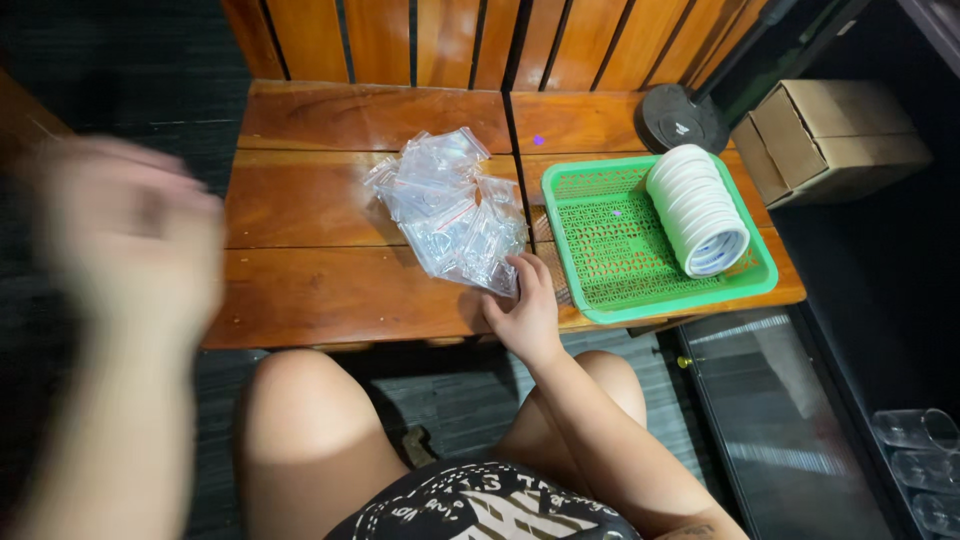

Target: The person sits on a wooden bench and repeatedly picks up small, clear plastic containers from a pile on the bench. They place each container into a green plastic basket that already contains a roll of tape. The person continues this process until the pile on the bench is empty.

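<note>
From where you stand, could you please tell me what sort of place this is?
Probably a small home packing spot: a wooden bench serves as the worktable, holding clear bags, a green tray of white lids, with a carton alongside.

Plenty of bare wood on the left half of the bench, nothing parked there, so a hand can slide in from that side easy. The middle is clogged by a heap of clear plastic bags, which butts right up against the green tray. In the tray, the stack of white lids hogs the right side, while its left mesh floor is open. A cardboard box and black disc crowd the far right corner.
</note>
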